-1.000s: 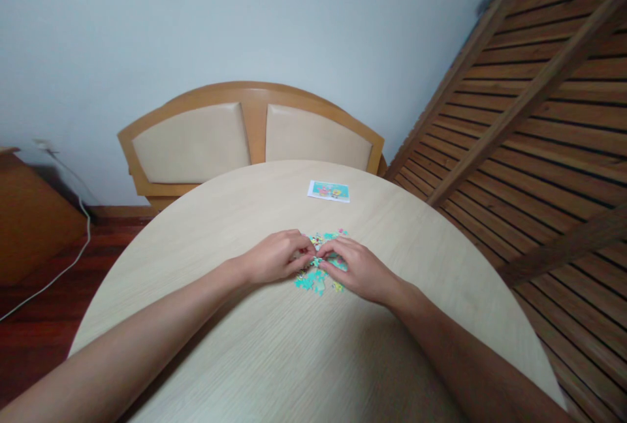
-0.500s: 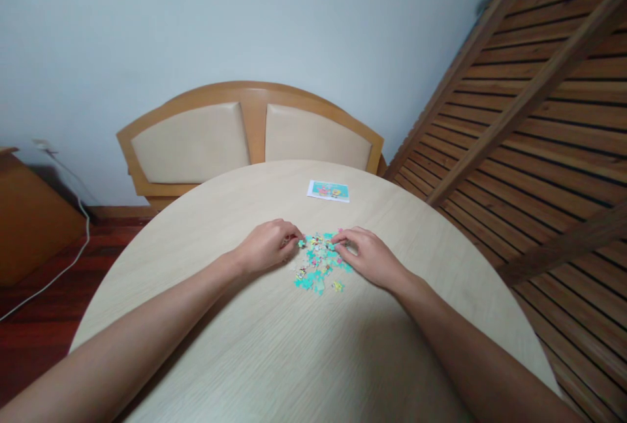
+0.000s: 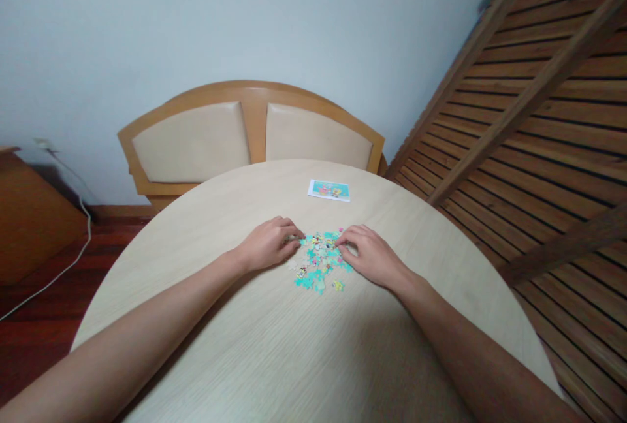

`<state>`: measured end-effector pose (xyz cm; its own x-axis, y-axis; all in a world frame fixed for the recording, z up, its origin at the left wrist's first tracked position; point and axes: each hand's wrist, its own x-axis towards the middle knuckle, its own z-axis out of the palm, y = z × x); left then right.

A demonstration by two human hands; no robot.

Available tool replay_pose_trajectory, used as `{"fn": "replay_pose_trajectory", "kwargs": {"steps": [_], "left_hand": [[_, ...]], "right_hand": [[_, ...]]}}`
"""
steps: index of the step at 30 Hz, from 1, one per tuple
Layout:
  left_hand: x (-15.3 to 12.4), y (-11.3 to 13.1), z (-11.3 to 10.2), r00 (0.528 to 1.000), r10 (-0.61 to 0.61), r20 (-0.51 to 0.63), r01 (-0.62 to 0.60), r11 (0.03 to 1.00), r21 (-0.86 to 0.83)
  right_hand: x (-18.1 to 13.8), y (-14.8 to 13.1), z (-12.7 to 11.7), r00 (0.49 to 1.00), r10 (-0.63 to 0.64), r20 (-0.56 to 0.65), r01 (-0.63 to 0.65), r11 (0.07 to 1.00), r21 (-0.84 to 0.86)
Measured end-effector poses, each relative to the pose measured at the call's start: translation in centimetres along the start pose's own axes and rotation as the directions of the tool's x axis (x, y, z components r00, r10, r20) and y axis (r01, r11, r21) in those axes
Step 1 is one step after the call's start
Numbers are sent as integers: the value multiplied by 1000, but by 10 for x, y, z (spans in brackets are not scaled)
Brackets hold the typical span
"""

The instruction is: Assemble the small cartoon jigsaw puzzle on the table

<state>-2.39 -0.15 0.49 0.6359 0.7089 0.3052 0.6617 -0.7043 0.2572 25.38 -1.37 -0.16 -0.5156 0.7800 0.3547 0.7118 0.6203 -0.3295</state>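
Observation:
A small loose pile of jigsaw puzzle pieces (image 3: pixel 318 260), mostly teal with some yellow, pink and white, lies on the round table between my hands. At its left edge, my left hand (image 3: pixel 272 243) has thumb and fingers bent together around a teal piece at the fingertips, partly hidden. On the opposite side, my right hand (image 3: pixel 369 256) pinches at the pile's upper right, and a piece seems to be between thumb and forefinger, too small to make out well. One yellow piece (image 3: pixel 338 286) sits at the near right of the pile.
Beyond the pile lies a small printed picture card (image 3: pixel 329 190) with cartoon figures on teal. The pale round table (image 3: pixel 235 358) reaches a padded wooden headboard (image 3: pixel 257 123) by the wall. A slatted wooden frame (image 3: pixel 533 123) leans at the right; a white cable (image 3: pixel 83 240) hangs at left.
My right fingertips have drawn slightly right and closed more tightly. My left hand has barely shifted, and the green piece at its fingertips shows less now. The card stays put.

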Motion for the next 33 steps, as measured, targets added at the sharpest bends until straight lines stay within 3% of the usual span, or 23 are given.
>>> {"fn": "replay_pose_trajectory", "kwargs": {"steps": [4,10,17,21,33], "left_hand": [[1,-1,4,996,84,20,-84,996,-11],[3,-2,5,996,89,31,-88,996,-31],[9,2,6,995,94,27,-92,993,-69],[9,3,5,998,59,12,-58,996,-62],[7,-5,-1,994,104,20,-106,981,165]], "right_hand": [[0,1,2,999,-27,-18,27,1000,12],[0,-7,4,993,-119,-21,120,991,50],[-2,-27,7,965,-231,125,217,970,112],[-2,-28,6,959,-247,137,231,965,124],[-1,-24,7,973,-224,49,220,972,82]]}}
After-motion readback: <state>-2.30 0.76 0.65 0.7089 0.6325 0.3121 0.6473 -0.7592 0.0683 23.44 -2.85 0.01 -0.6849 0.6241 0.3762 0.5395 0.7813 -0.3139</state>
